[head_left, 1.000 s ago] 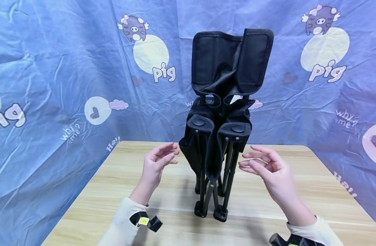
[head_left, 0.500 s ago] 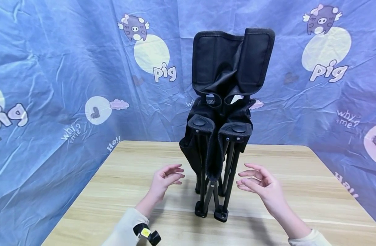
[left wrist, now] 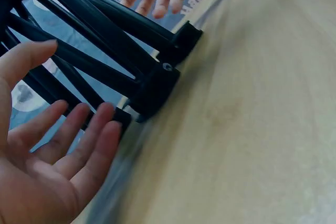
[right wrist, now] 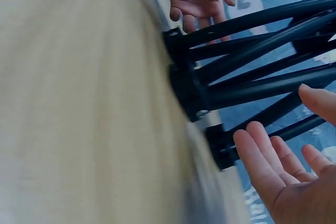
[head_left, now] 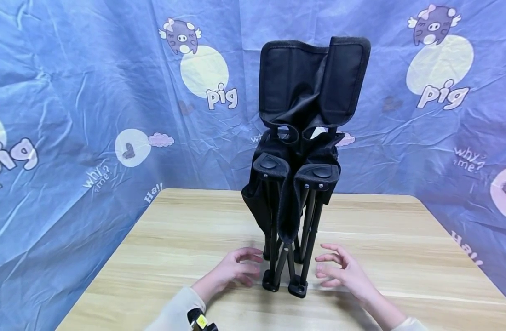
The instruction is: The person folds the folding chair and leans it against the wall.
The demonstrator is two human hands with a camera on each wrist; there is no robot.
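Observation:
A black folding chair (head_left: 296, 138) stands upright and folded on the table, its fabric bunched and its back panel rising at the top. Its dark tube legs (head_left: 280, 264) cross near the bottom and end in black plastic feet (head_left: 297, 289). My left hand (head_left: 238, 268) is just left of the legs, fingers spread and loosely bent, holding nothing. On the other side my right hand (head_left: 340, 267) faces it with parted fingers, also holding nothing. Both wrist views show the legs (left wrist: 105, 35) between my two hands, with the right fingertips (right wrist: 247, 134) close by a foot.
The pale wood table (head_left: 174, 230) reaches back to a blue cloth backdrop (head_left: 91, 92) printed with pigs and words. That cloth also hangs along the left and right sides. A strap with a yellow tag (head_left: 201, 321) sits on my left sleeve.
Both hands have moved down from beside the chair's fabric to beside its lower legs, and come closer in. The chair has stayed in place.

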